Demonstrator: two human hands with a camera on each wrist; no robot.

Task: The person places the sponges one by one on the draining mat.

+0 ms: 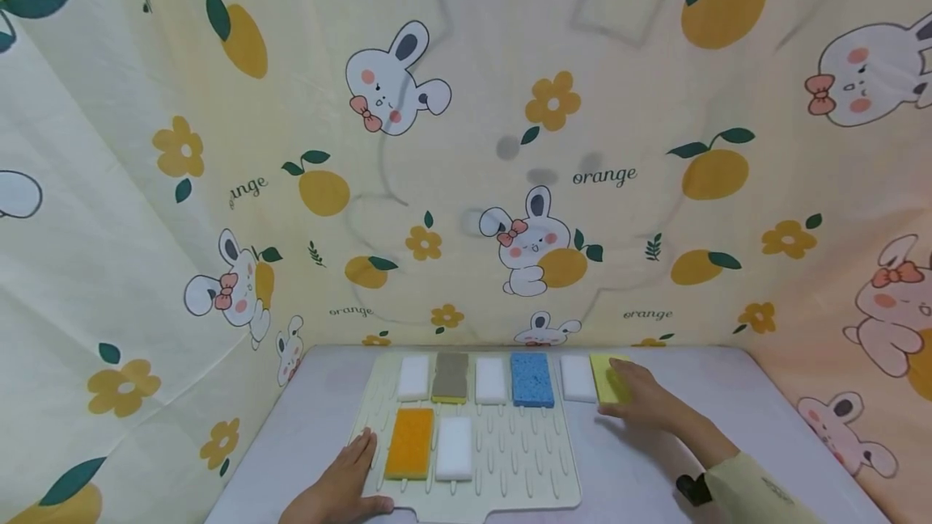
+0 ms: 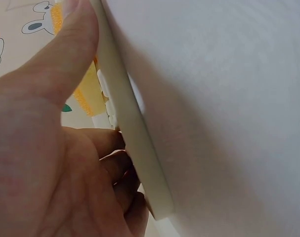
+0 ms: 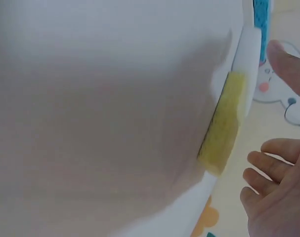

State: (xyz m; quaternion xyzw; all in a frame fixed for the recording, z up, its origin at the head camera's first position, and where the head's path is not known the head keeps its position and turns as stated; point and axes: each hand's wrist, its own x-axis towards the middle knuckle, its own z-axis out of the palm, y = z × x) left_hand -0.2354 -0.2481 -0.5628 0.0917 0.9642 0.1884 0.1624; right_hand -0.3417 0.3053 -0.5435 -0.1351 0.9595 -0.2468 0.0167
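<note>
A pale drying mat [image 1: 524, 467] with raised ridges lies on the table, bearing several sponges. My left hand [image 1: 345, 471] rests at the mat's near left corner; in the left wrist view its thumb and fingers [image 2: 115, 165] lie against the mat's edge [image 2: 140, 143]. Right of the mat, my right hand [image 1: 641, 399] is spread over a yellow sponge [image 1: 607, 378]. In the right wrist view that hand [image 3: 283, 182] has its fingers apart, with a gap between them and the sponge [image 3: 223, 123]. A white sponge [image 1: 578, 378] sits directly left of the yellow one.
Along the mat's back row are a white sponge [image 1: 413, 378], a grey-topped sponge [image 1: 451, 374], another white sponge [image 1: 490, 380] and a blue sponge [image 1: 532, 379]. In front lie an orange sponge [image 1: 410, 443] and a white sponge [image 1: 455, 447]. A printed curtain [image 1: 466, 144] hangs behind the table.
</note>
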